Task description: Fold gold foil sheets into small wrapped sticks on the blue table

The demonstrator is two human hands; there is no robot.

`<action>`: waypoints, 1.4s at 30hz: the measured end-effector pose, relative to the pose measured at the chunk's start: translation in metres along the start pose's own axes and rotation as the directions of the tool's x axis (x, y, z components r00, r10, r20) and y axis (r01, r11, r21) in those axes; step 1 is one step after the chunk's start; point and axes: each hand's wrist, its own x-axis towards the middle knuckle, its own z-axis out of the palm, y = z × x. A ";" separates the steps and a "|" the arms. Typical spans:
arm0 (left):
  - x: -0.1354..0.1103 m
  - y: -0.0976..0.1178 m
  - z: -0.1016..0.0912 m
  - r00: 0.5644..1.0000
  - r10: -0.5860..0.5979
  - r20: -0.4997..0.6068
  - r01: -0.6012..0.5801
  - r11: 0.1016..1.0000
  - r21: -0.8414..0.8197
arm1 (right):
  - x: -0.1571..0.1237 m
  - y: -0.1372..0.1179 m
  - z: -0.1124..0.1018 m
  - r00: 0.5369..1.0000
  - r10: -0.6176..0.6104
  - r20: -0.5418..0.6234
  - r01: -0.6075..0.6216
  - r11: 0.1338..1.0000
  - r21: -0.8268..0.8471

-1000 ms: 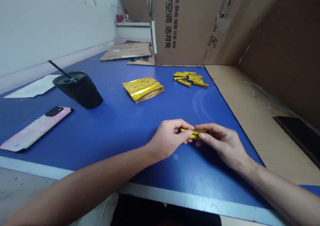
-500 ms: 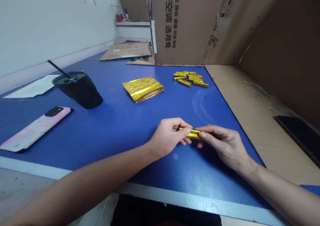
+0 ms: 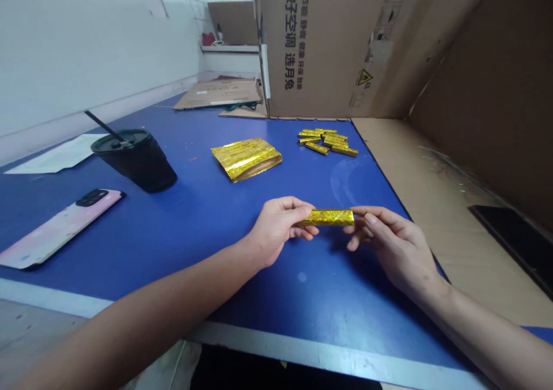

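My left hand (image 3: 279, 228) pinches the left part of a narrow folded piece of shiny gold foil paper (image 3: 330, 218) between thumb and fingers, above the blue table. At its right end is my right hand (image 3: 395, 246), fingers apart, with the fingertips beside or just touching that end. The thumb is off the paper. Farther back lies a stack of flat gold foil paper sheets (image 3: 246, 156). To the right of the stack sits a loose pile of several small folded gold foil pieces (image 3: 328, 139).
A black tumbler with a straw (image 3: 138, 162) stands at left, before a white paper sheet (image 3: 56, 156). A pink-and-white phone (image 3: 60, 228) lies nearer. A big cardboard box (image 3: 332, 44) walls the back; cardboard (image 3: 415, 177) lines the right side of the blue table (image 3: 185, 228).
The folded foil paper has turned so a wider smooth face shows. My right hand has loosened from it and shifted slightly right; my left hand has moved a little left and keeps its pinch.
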 end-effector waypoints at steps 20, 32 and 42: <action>0.000 -0.004 -0.003 0.995 -0.078 0.057 0.070 0.988 0.138 | 0.005 -0.010 -0.004 0.941 0.103 0.323 0.050 0.900 -0.433; -0.001 0.001 -0.003 0.990 -0.053 0.127 0.045 0.997 0.064 | 0.009 -0.006 -0.007 0.968 0.152 0.198 -0.087 0.948 -0.307; -0.003 -0.002 0.002 0.992 0.003 0.125 -0.018 0.993 0.119 | 0.006 0.000 -0.006 0.980 0.115 0.160 -0.059 0.948 -0.314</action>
